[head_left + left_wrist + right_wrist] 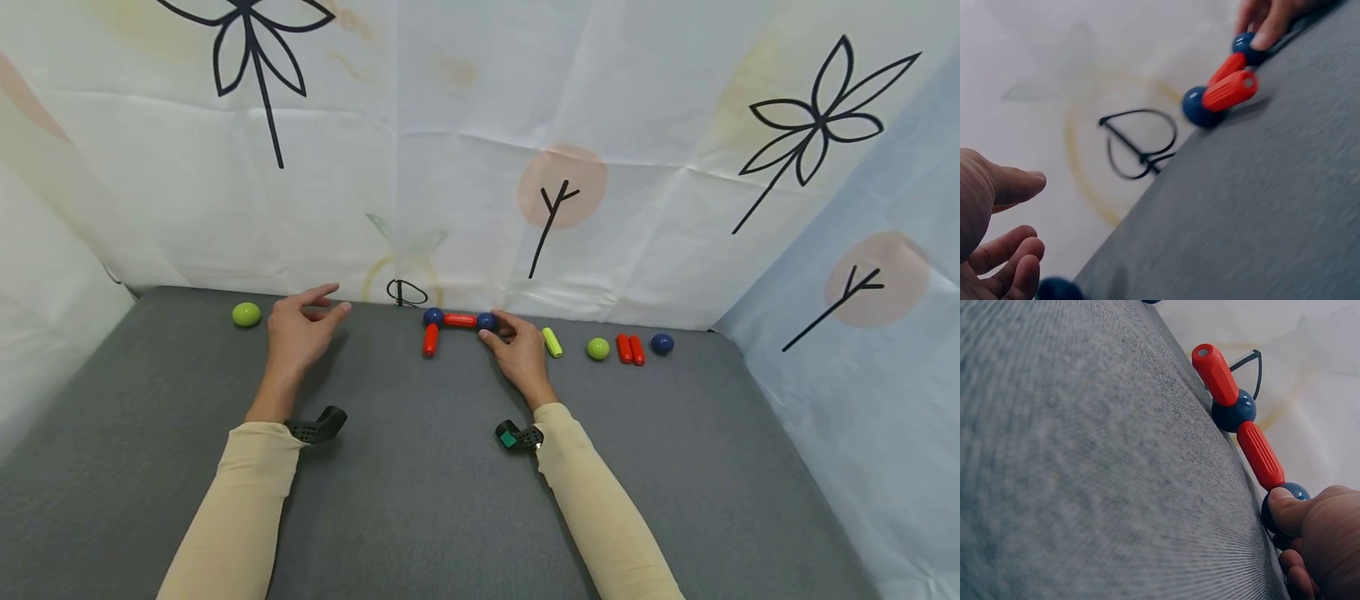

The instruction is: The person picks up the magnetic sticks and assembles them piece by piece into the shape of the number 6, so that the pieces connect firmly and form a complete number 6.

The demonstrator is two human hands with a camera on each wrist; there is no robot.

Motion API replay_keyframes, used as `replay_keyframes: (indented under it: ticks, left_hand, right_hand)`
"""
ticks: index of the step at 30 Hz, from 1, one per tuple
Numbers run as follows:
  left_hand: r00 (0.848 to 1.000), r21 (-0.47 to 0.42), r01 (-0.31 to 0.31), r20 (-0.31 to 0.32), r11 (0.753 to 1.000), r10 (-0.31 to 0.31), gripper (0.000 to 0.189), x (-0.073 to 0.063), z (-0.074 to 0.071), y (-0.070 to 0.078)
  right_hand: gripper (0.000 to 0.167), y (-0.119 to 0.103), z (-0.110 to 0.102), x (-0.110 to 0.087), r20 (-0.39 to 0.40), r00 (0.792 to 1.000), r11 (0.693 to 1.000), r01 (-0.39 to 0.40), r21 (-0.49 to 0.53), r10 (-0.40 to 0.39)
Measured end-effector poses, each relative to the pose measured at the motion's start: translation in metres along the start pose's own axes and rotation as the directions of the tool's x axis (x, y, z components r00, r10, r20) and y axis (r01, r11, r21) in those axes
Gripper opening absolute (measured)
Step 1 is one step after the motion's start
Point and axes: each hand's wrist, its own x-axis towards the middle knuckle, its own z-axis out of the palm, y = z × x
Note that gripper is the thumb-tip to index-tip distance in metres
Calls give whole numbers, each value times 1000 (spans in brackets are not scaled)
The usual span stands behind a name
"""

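Observation:
My right hand (521,354) pinches a blue ball (486,320) between thumb and fingers. That ball touches one end of a red rod (460,320), whose other end meets a second blue ball (433,317). From this second ball another red rod (431,340) points toward me; its free end has a round inset (1204,353). Off to the left, my left hand (296,333) hovers with thumb and fingers apart and nothing gripped. Beside its fingertips in the left wrist view is a further blue ball (1059,289), hidden in the head view.
A green ball (246,314) lies at the far left. Right of my right hand are a yellow-green rod (552,342), a green ball (597,348), two red rods (631,349) and a blue ball (662,344). Patterned white cloth (465,208) hangs behind the grey table (420,500).

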Motion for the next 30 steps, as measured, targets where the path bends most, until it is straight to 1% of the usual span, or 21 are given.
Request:
replay_keyframes:
  ticks: [4, 7, 10, 12, 15, 19, 22, 25, 30]
  left_hand:
    - [999, -1, 24, -31, 1000, -24, 44, 1, -13, -7]
    - [999, -1, 41, -36, 999, -41, 46, 1, -20, -13]
    - [998, 21, 61, -34, 998, -60, 47, 1, -24, -17]
    - [997, 38, 76, -30, 996, -75, 48, 1, -26, -20]
    - [995, 58, 97, -8, 994, -96, 49, 2, -26, -23]
    - [991, 61, 130, 29, 990, -132, 50, 1, -25, -27]
    - [988, 58, 147, 41, 987, -150, 50, 1, -25, -28]
    - [988, 65, 146, 46, 987, -149, 50, 1, -24, -29]
    - [991, 98, 123, 47, 988, -128, 48, 1, -23, -29]
  right_hand:
    - [43, 0, 0, 0, -2, 1000, 1000, 7, -3, -7]
    - [43, -1, -1, 0, -2, 1000, 1000, 9, -5, -9]
    - [44, -1, -1, 0, -1, 1000, 1000, 8, -8, -8]
    - [44, -1, 0, 0, 0, 1000, 1000, 5, -11, -5]
    - [44, 0, 0, 0, 2, 1000, 1000, 2, -14, -2]
    - [44, 0, 0, 1, 5, 1000, 1000, 0, -8, 0]
    - [43, 0, 0, 1, 7, 1000, 1000, -5, -7, 5]
    - [44, -1, -1, 1, 8, 1000, 1000, -10, -9, 10]
    - [44, -1, -1, 1, 10, 1000, 1000, -12, -9, 13]
